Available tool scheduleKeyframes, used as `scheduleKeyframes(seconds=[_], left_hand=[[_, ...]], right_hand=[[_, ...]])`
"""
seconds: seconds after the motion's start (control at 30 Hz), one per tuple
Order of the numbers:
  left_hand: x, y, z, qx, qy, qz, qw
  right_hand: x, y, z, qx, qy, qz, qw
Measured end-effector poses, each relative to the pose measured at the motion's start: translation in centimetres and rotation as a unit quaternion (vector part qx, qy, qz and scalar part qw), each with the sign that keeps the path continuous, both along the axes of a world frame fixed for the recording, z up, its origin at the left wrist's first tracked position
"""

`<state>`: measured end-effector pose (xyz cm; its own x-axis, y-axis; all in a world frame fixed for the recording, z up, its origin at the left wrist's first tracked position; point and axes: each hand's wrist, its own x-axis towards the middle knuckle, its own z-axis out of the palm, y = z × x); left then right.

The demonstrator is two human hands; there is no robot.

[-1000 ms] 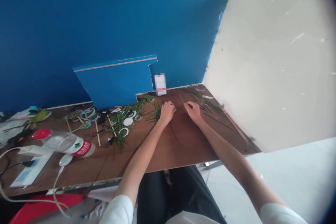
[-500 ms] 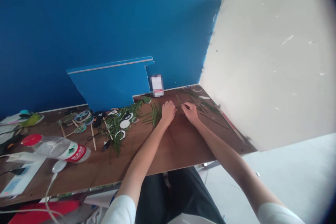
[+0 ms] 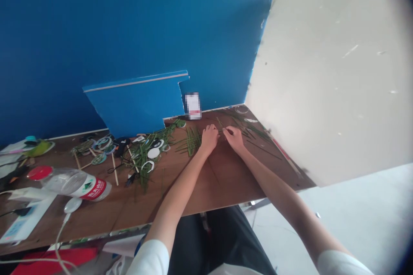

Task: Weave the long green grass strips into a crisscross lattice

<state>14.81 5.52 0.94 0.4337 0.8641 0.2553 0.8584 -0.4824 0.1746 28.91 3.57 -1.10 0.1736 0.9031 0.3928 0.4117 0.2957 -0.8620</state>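
Note:
My left hand rests over the brown tabletop with its fingers bent and close together. Just to its right, my right hand is closed in a pinch, thumb and forefinger pointing at the left one. A thin green leaf strip shows in the narrow gap between the fingertips of both hands; its ends under the fingers are hidden. Beside my left hand lies a loose row of long green leaf strips. More green leaf blades are spread behind and right of my right hand.
A heap of green strips lies left, mixed with a white disc, rings and wooden sticks. Further left are a red-capped bottle on its side and a white power strip. A blue panel leans at the back.
My left hand has shifted slightly right, closer to my right hand. My right hand stays almost where it was, and the things on the table look unchanged.

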Motion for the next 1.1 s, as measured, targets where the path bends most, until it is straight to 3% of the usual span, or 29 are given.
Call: scheduleKeyframes(seconds=[0.23, 0.43, 0.57, 0.73, 0.9, 1.1], left_hand=[[0.2, 0.2, -0.5, 0.006, 0.018, 0.001, 1.000], [-1.3, 0.6, -0.6, 0.002, -0.024, 0.027, 0.999], [-2.8, 1.3, -0.9, -0.028, -0.102, 0.050, 0.993], [-4.7, 1.5, -0.8, -0.035, -0.182, 0.045, 0.982], [-6.3, 1.4, -0.8, -0.061, -0.257, 0.036, 0.964], [-7.4, 0.9, -0.9, -0.069, -0.307, -0.004, 0.949]], right_hand=[[-0.1, -0.1, 0.1, 0.004, -0.005, 0.003, 1.000], [0.2, 0.2, -0.1, 0.011, -0.019, -0.002, 1.000], [0.7, 0.6, -0.4, -0.014, -0.122, -0.017, 0.992], [0.1, 0.3, -0.6, -0.073, -0.276, -0.034, 0.958], [-1.8, -0.7, -0.4, -0.113, -0.322, 0.006, 0.940], [-3.0, -1.6, 0.0, -0.103, -0.346, 0.068, 0.930]])
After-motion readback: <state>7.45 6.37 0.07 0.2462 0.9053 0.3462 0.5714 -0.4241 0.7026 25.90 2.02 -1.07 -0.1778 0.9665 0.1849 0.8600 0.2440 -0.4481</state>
